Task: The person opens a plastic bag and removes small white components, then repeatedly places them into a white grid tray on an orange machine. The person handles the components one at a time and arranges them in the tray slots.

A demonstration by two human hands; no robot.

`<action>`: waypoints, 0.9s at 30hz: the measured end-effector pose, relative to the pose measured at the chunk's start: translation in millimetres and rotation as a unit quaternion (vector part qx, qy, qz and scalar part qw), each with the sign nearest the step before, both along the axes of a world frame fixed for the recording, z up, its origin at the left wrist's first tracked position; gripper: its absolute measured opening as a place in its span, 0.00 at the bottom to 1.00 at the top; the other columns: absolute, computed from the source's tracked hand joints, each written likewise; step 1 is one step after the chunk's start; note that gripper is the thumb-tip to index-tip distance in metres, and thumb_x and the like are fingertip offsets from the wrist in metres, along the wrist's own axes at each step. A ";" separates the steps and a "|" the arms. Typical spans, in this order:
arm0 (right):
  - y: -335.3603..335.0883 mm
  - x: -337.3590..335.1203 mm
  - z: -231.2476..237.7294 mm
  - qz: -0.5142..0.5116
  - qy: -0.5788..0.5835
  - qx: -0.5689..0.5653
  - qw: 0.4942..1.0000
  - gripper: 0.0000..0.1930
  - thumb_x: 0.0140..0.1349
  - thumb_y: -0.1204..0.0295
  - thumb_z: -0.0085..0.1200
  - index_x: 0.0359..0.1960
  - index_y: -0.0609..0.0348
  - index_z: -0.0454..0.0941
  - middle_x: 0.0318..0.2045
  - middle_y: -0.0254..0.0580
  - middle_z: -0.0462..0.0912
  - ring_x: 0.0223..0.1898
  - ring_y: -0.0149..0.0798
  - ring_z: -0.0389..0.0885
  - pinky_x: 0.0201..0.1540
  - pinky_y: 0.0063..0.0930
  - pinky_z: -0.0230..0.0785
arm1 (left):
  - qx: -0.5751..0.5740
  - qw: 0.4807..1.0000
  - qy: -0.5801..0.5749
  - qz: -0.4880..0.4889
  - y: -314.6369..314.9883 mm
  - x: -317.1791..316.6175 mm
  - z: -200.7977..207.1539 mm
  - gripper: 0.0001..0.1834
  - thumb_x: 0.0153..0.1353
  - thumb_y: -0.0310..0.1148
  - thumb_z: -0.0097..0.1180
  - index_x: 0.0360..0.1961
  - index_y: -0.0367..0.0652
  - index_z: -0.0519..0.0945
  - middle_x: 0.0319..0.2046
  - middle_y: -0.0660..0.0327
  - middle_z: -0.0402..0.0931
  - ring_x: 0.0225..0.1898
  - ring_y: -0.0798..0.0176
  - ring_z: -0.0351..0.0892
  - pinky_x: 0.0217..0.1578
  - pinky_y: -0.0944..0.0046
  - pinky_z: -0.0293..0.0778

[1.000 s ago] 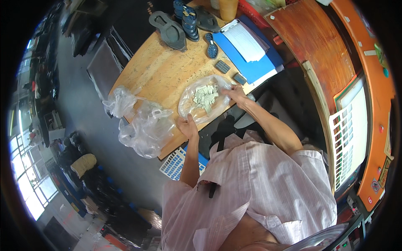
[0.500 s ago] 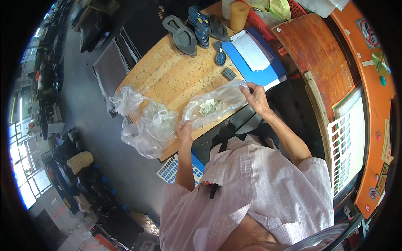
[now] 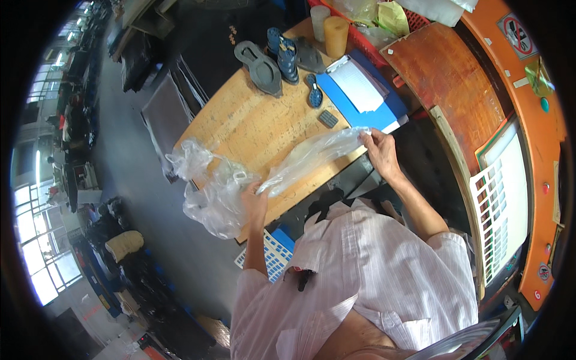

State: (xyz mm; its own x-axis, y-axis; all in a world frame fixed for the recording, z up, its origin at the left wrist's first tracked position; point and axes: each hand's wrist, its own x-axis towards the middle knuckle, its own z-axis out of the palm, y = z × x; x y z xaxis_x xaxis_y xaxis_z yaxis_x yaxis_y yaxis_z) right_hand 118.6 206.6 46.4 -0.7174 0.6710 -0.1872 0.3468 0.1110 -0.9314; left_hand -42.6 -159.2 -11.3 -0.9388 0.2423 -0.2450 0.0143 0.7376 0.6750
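A clear plastic bag (image 3: 312,157) is stretched in a long narrow strip above the front of the wooden table. My right hand (image 3: 381,155) pinches its far right end between thumb and fingers. At the near left end, the fingers of my left hand (image 3: 255,201) are closed on the bag's edge. A crumpled heap of clear plastic bags (image 3: 219,195) lies on the table's left corner, right beside my left hand, and hangs over the edge. The bag's folds hide whatever lies inside it.
On the wooden table (image 3: 240,114) are a dark sole-shaped mould (image 3: 259,66), a stack of blue soles (image 3: 288,60), a single small sole (image 3: 314,93) and a dark ridged block (image 3: 327,119). Right of them lies a clipboard (image 3: 357,84). Behind stands an orange cylinder (image 3: 335,37).
My hands have moved apart, pulling the open bag into a taut, narrow strip. The pale paper-like pieces seen inside it earlier are now out of sight.
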 end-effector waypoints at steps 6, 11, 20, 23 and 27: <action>-6.3 2.5 18.2 0.010 0.071 0.217 0.973 0.06 0.68 0.75 0.58 0.37 0.68 0.84 0.29 0.57 0.80 0.31 0.56 0.81 0.37 0.41 0.74 | 0.277 0.948 -0.149 0.046 23.6 -3.7 44.1 0.09 0.68 0.34 0.67 0.42 0.40 0.87 0.34 0.72 0.83 0.36 0.78 0.76 0.39 0.71 0.72; -4.0 -10.5 29.9 0.016 0.118 -0.116 0.986 0.13 0.74 0.69 0.52 0.34 0.65 0.83 0.26 0.34 0.82 0.32 0.28 0.79 0.41 0.26 0.69 | 0.324 0.920 -0.203 0.085 38.9 -10.1 76.4 0.04 0.67 0.32 0.66 0.38 0.44 0.85 0.29 0.74 0.79 0.32 0.77 0.73 0.35 0.71 0.68; 13.4 -5.5 26.3 0.038 0.183 -0.355 0.916 0.15 0.72 0.62 0.51 0.27 0.56 0.78 0.23 0.37 0.81 0.32 0.40 0.83 0.44 0.36 0.71 | -0.017 0.999 0.041 0.013 6.2 -29.7 65.8 0.03 0.67 0.28 0.63 0.37 0.41 0.85 0.26 0.66 0.83 0.28 0.73 0.77 0.30 0.68 0.72; 6.7 -5.3 33.8 0.065 0.173 -0.405 0.896 0.12 0.71 0.69 0.54 0.32 0.63 0.81 0.23 0.40 0.80 0.31 0.40 0.84 0.45 0.36 0.77 | 0.168 0.981 -0.094 0.008 15.4 -27.2 68.2 0.05 0.68 0.30 0.64 0.36 0.41 0.85 0.29 0.67 0.84 0.29 0.74 0.78 0.32 0.69 0.74; -6.2 -7.9 51.2 0.125 0.177 -0.360 0.907 0.12 0.72 0.65 0.58 0.39 0.64 0.84 0.27 0.38 0.85 0.34 0.37 0.85 0.52 0.36 0.74 | 0.296 0.934 -0.200 0.012 32.6 -20.7 95.4 0.07 0.71 0.34 0.65 0.37 0.42 0.84 0.34 0.67 0.85 0.32 0.74 0.81 0.37 0.69 0.77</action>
